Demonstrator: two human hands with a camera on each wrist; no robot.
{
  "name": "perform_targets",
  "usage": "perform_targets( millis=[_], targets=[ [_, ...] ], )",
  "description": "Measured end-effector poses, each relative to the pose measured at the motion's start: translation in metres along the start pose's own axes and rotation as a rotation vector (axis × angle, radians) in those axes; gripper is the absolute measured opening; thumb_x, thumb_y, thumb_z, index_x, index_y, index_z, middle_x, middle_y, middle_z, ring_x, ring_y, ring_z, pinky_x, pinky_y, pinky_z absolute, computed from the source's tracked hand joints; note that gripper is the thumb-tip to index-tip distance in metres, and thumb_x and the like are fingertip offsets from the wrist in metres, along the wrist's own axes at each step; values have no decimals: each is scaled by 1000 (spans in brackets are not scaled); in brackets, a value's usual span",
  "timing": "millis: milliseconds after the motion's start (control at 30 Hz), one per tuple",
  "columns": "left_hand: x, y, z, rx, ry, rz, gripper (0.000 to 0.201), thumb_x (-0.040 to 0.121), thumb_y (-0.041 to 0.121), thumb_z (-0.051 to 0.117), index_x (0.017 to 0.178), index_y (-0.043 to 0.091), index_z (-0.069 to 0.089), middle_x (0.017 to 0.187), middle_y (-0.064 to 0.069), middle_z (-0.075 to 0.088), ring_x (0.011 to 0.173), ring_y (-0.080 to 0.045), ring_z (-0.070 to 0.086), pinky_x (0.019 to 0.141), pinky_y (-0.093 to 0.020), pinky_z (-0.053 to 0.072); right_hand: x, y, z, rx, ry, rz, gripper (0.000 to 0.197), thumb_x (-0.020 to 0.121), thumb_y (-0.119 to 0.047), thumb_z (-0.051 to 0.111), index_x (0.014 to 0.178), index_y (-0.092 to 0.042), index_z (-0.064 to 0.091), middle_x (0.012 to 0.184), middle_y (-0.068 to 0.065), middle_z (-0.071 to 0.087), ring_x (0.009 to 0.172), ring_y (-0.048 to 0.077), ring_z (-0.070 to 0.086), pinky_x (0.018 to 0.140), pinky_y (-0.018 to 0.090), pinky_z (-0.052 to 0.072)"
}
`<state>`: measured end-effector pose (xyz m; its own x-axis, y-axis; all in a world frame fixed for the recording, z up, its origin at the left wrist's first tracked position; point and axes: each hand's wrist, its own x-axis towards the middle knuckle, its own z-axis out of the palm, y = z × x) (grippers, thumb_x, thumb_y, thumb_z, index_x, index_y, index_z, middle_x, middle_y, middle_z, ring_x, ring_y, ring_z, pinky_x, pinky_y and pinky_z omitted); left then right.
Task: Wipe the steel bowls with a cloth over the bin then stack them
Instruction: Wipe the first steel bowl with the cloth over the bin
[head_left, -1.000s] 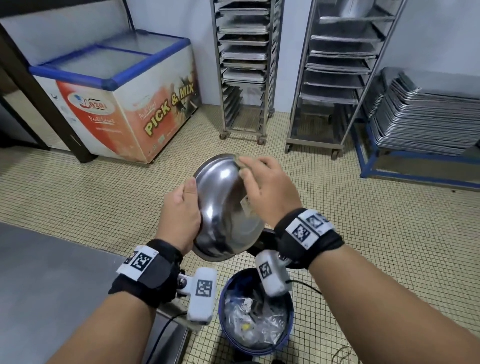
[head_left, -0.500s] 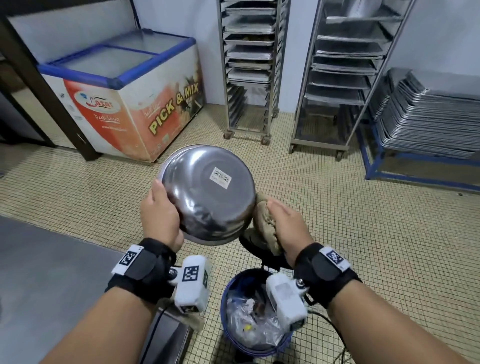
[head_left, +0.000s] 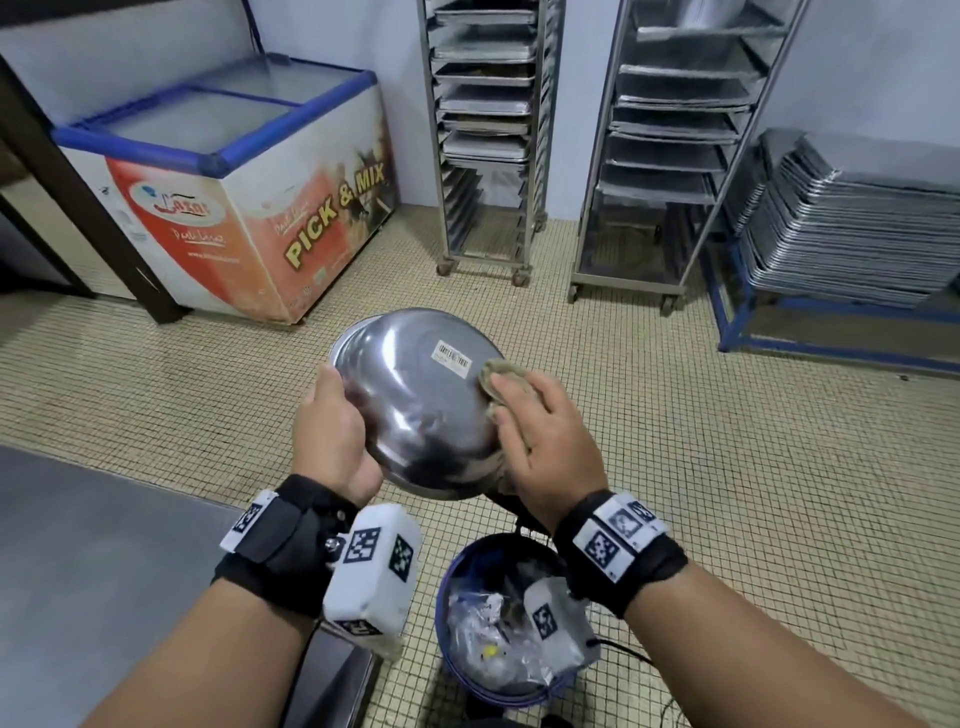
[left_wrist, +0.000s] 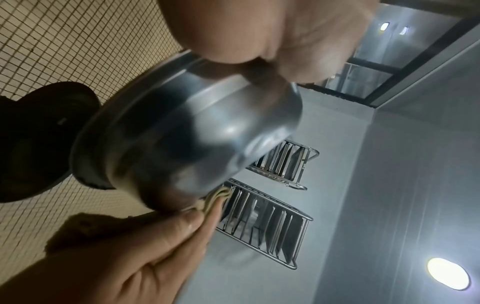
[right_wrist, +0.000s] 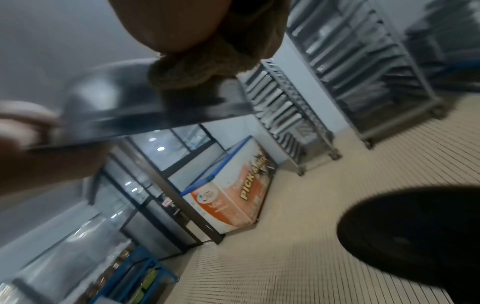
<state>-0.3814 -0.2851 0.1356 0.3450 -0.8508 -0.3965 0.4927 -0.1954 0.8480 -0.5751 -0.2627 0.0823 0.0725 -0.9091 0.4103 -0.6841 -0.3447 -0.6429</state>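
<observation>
A steel bowl (head_left: 415, 410) with a white sticker on its base is held bottom-up over the blue bin (head_left: 442, 603). My left hand (head_left: 332, 421) grips its rim on the left, thumb on the outer wall. My right hand (head_left: 535, 421) presses a beige cloth (head_left: 498, 374) against the bowl's outer right side, beside the sticker. In the left wrist view the bowl (left_wrist: 194, 133) fills the middle, and the right hand's thumb and fingers (left_wrist: 192, 222) pinch the cloth (left_wrist: 218, 195) at its lower edge. The right wrist view shows the bunched cloth (right_wrist: 207, 67) on the blurred bowl (right_wrist: 116, 102).
The bin holds crumpled plastic, and its black lid (right_wrist: 415, 236) stands open. A steel counter (head_left: 104, 545) lies at the lower left. A chest freezer (head_left: 249, 208), two wheeled tray racks (head_left: 488, 130) (head_left: 675, 130) and stacked trays (head_left: 852, 234) line the far wall across the tiled floor.
The bowl turned from inside-facing to bottom-up and tipped slightly. My right hand left the rim, dropped beside the bowl with the cloth, then came up onto its outer wall.
</observation>
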Motion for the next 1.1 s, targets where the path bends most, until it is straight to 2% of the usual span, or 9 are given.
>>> perform_targets(
  millis=[167, 267, 367, 500, 600, 733, 867, 1000, 1100],
  targets=[
    [-4, 1, 1, -58, 64, -35, 32, 108, 35, 46, 115, 16, 70, 112, -9, 75, 101, -29, 72, 89, -54, 59, -2, 19, -4, 209, 181, 260, 42, 105, -28, 49, 147, -24, 51, 127, -6, 47, 106, -12, 50, 91, 16, 52],
    [-4, 0, 7, -58, 97, -33, 28, 107, 34, 48, 113, 19, 71, 109, -7, 76, 103, -29, 72, 93, -56, 57, -2, -14, -8, 256, 238, -22, 41, 105, -26, 50, 146, -23, 50, 129, -5, 43, 106, -5, 55, 75, 13, 55],
    [-7, -2, 15, -39, 111, -84, 33, 108, 32, 41, 120, 12, 65, 107, -12, 73, 91, -30, 73, 69, -46, 63, 2, -35, 8, 74, 77, -244, 42, 104, -37, 46, 145, -29, 51, 135, -1, 47, 108, 21, 55, 76, 41, 60],
    [-13, 0, 19, -12, 2, -131, 43, 112, 31, 25, 137, 12, 54, 146, -16, 56, 114, -26, 69, 78, -35, 56, -9, -15, 23, -129, 206, -441, 34, 103, -31, 52, 134, -23, 66, 130, 11, 54, 96, 36, 54, 61, 47, 58],
    [-15, 3, 13, -11, -47, -142, 39, 112, 15, 25, 134, 6, 56, 104, -22, 74, 83, -27, 77, 57, -35, 59, -15, 8, 21, -64, 249, -426, 34, 104, -26, 51, 134, -17, 66, 131, 17, 56, 106, 39, 58, 72, 48, 60],
    [-10, 5, 3, 70, -36, -175, 40, 111, 19, 28, 119, 7, 65, 111, -23, 72, 100, -38, 71, 66, -45, 62, -15, 37, 16, 107, 177, -195, 42, 107, -30, 41, 143, -12, 55, 140, 5, 47, 129, 14, 50, 101, 27, 52],
    [-8, 3, -2, 157, -65, -140, 37, 109, 25, 36, 112, 7, 69, 95, -16, 78, 90, -31, 76, 71, -43, 61, -3, 54, 7, 235, 108, 189, 46, 102, -37, 42, 144, -24, 54, 127, -10, 48, 113, -24, 41, 95, 8, 38],
    [-12, -4, 2, 216, -104, -33, 38, 111, 29, 38, 95, 11, 67, 80, -3, 79, 71, -15, 76, 60, -34, 60, 14, 27, -9, 269, 212, 71, 40, 105, -23, 48, 143, -20, 55, 127, -2, 53, 103, -5, 53, 83, 15, 53],
    [-14, -11, 10, 265, -129, 8, 41, 107, 37, 40, 99, 6, 66, 92, -13, 76, 79, -24, 75, 68, -39, 60, 11, -14, -2, 85, 26, -226, 45, 103, -35, 44, 146, -23, 52, 136, -5, 49, 111, 10, 53, 83, 20, 53]
  ],
)
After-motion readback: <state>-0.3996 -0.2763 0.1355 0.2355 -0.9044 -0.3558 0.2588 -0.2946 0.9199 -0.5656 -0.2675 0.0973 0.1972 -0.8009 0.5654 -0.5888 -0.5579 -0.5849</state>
